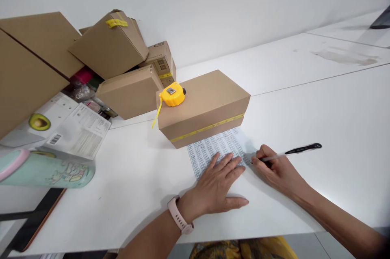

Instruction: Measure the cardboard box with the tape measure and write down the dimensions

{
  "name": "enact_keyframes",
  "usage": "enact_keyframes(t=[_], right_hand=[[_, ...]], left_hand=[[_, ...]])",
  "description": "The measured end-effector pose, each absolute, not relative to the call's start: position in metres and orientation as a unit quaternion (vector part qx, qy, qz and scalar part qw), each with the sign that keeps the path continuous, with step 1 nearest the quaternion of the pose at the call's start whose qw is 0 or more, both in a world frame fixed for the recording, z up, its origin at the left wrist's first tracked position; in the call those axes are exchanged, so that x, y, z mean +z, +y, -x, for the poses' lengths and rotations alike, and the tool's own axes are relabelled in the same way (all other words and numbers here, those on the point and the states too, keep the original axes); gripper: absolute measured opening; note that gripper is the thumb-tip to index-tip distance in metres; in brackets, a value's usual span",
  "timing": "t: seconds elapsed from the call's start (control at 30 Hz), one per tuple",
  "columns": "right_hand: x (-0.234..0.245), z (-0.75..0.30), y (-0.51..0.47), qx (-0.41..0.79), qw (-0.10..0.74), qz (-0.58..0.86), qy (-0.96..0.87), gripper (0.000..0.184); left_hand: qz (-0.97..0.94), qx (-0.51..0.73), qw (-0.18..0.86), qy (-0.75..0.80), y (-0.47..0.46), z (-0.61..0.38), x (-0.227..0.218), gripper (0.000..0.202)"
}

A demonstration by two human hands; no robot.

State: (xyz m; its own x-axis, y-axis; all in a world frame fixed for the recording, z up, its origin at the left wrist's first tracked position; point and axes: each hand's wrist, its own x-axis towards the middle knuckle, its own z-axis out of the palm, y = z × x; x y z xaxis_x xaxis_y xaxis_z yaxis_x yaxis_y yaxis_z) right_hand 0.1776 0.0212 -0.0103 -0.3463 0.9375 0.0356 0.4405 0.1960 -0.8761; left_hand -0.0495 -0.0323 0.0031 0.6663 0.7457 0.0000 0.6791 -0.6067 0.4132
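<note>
A sheet of paper (213, 147) covered in rows of small dark writing lies on the white table, its far edge partly hidden by a brown cardboard box (210, 108). My left hand (217, 184) rests flat on the near part of the sheet, fingers spread, a pink watch band on the wrist. Pinched in my right hand (276, 169) is a pen (304, 148) with a black cap on its upper end; its tip is at the sheet's right edge. On the box's left end sits a yellow tape measure (173, 94), a short length of tape hanging over the edge.
Several cardboard boxes (111, 46) are piled at the left against the wall. A mint-green bottle (61, 169) and a white package with an avocado picture (76, 125) are at the left. A dark-edged flat object (42, 222) is at the lower left.
</note>
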Motion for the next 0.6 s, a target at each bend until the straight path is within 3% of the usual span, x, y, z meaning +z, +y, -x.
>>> enact_keyframes(t=[0.6], right_hand=[[-0.0103,-0.1773,0.0217,0.393,0.304,0.502,-0.708,0.028]], left_hand=[[-0.889,0.072,0.203,0.404,-0.0328,0.0491,0.0043,0.076]])
